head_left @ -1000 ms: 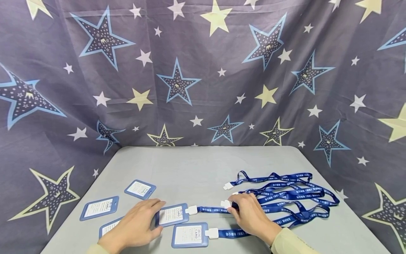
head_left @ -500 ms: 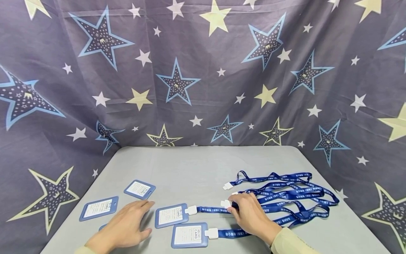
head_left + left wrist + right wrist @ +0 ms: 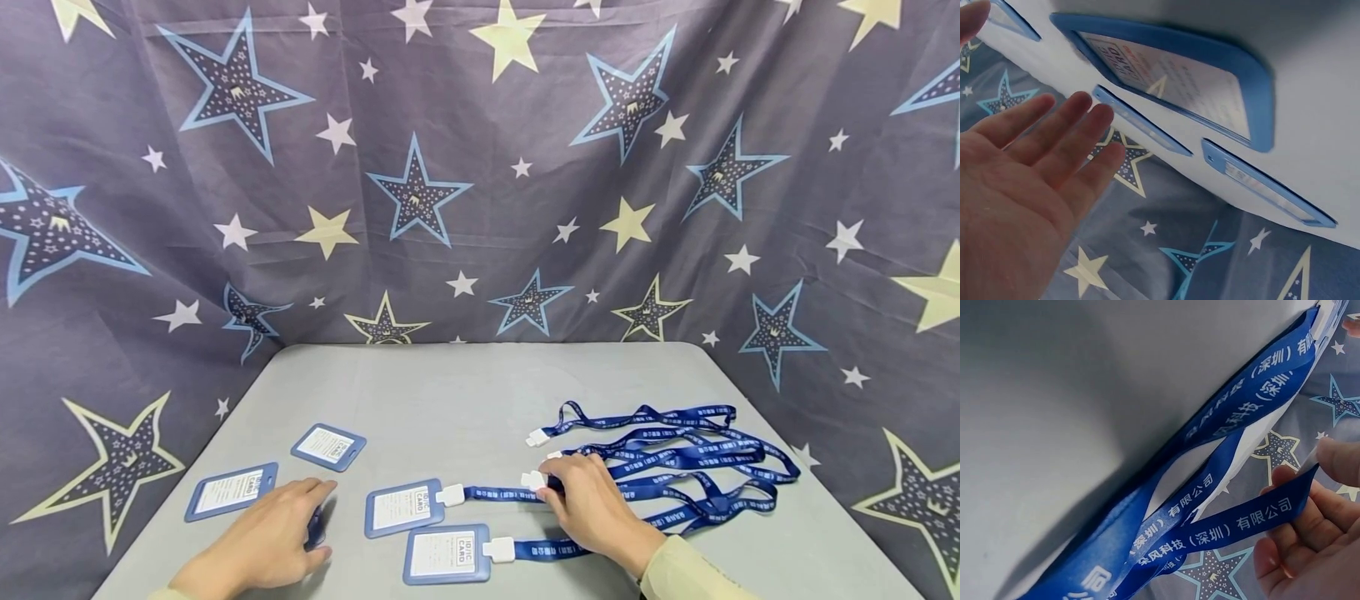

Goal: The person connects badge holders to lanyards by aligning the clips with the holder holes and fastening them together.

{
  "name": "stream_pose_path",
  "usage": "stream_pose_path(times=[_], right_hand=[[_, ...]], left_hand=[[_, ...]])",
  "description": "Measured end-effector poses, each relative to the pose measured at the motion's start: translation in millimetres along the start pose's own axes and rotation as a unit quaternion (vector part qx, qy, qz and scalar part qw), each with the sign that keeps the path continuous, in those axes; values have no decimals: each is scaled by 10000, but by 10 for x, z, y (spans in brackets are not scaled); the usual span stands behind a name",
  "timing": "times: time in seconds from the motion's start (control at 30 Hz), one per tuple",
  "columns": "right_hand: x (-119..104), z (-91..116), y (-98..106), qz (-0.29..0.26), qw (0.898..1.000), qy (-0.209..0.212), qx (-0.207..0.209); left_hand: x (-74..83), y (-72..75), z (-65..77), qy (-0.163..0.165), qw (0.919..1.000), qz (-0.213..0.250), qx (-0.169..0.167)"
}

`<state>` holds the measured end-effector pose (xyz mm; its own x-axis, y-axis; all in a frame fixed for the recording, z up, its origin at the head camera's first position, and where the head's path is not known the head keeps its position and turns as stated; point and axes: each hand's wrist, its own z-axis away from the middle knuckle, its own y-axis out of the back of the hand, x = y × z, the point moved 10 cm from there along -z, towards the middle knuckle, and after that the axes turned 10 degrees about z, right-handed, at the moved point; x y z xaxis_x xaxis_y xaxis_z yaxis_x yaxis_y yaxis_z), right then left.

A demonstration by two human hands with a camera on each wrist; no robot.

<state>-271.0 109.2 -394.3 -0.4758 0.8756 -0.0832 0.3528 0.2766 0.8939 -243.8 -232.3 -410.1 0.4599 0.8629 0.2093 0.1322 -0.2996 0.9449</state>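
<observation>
Starry cloth (image 3: 480,217) behind grey table (image 3: 450,400); left hand (image 3: 266,533) loose near a badge (image 3: 1179,81), right hand (image 3: 597,506) pinching lanyard (image 3: 1254,515).

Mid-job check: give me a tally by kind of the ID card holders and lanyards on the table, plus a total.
Blue ID card holders: 5, one mostly hidden by the left hand in the head view
Blue lanyards: 5, counted by their white clips, as the straps overlap
Total: 10
</observation>
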Motion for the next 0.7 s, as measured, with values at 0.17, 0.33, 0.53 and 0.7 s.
stream_pose_path(times=[0.17,0.33,0.53,0.7], right_hand=[[3,2,0,1,10000,15,-10],[11,0,6,3,10000,37,24],[16,-17,0,-24,10000,74,53],[27,-11,3,-18,10000,53,59]], left_hand=[[-123,7,69,289,9992,-7,-263],[-268,-2,131,536,9973,13,-503],[-407,-8,209,666,9950,109,-743],[-464,-25,234,761,9936,63,-836]])
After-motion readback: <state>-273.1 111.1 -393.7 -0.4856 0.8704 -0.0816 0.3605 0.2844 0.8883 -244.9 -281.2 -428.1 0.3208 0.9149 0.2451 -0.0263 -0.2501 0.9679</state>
